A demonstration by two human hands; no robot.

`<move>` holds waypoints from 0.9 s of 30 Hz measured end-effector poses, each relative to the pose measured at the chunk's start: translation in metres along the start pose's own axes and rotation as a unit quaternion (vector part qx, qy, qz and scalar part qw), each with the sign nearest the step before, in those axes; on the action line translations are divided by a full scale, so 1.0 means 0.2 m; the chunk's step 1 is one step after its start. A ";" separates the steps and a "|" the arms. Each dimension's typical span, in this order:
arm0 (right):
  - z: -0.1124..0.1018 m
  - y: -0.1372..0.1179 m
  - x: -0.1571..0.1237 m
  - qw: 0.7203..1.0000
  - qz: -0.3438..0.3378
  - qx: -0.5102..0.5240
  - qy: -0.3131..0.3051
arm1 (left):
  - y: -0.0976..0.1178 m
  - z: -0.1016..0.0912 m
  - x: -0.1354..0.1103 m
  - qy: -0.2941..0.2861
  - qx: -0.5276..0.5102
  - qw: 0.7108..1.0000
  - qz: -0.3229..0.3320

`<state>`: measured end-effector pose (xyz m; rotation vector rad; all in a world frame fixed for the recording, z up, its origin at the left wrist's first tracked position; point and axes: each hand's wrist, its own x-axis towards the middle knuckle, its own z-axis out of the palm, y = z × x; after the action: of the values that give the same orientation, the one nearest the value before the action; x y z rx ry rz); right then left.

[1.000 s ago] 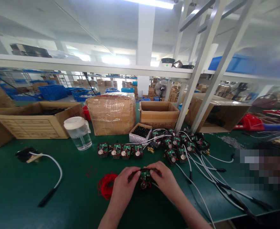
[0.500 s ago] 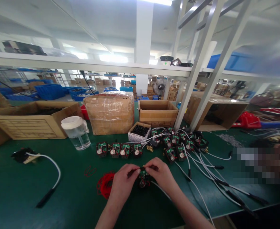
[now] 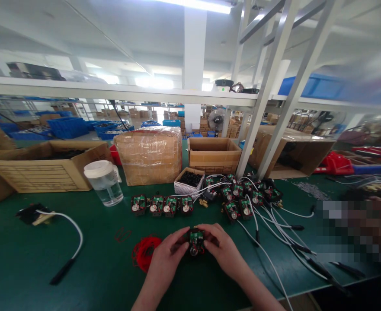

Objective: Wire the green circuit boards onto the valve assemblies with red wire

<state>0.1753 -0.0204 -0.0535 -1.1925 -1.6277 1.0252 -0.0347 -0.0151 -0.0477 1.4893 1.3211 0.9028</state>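
Observation:
Between my two hands is a small black housing with a green circuit board (image 3: 196,240) and a round metallic part at its lower end. My left hand (image 3: 170,255) grips its left side, thumb low and fingers near the top edge. On the opposite side, my right hand (image 3: 221,247) holds it the same way. Just left of my left hand lies a bundle of red wire (image 3: 144,255). Similar housings with circuit boards (image 3: 170,205) stand in a row beyond my hands, and several more with white cables (image 3: 232,211) cluster to the right.
A lidded water jug (image 3: 104,183) stands at left, near a cabled part (image 3: 36,214). Cardboard boxes (image 3: 149,155) line the back, with a small box of black pieces (image 3: 189,179). Metal posts (image 3: 257,125) rise at right. Another person's hand (image 3: 380,216) is at far right.
My fingers have moved from pinching at the housing's top edge to holding its two sides. More of the circuit board shows now.

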 end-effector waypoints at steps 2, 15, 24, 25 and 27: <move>0.00 0.01 -0.02 1.000 0.003 0.000 -0.015 | 0.00 0.00 -0.02 -0.025 -0.026 0.999 -0.015; 0.01 -0.03 -0.04 0.999 0.010 -0.031 -0.024 | -0.07 0.04 -0.04 -0.050 -0.076 0.996 0.005; -0.21 -0.21 0.39 0.969 -0.062 -0.238 -0.015 | -0.19 0.06 -0.02 -0.082 -0.052 0.995 0.016; -0.22 -0.23 0.50 0.945 -0.079 -0.317 -0.009 | -0.20 0.06 -0.01 -0.085 -0.032 0.996 0.009; -0.20 -0.26 0.74 0.925 -0.079 -0.370 -0.008 | -0.20 0.06 0.00 -0.086 0.002 0.996 -0.003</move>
<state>0.1720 0.1167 0.0319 -1.4856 -2.1727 0.2962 -0.0353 -0.0171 -0.0898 1.5296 1.2012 0.7503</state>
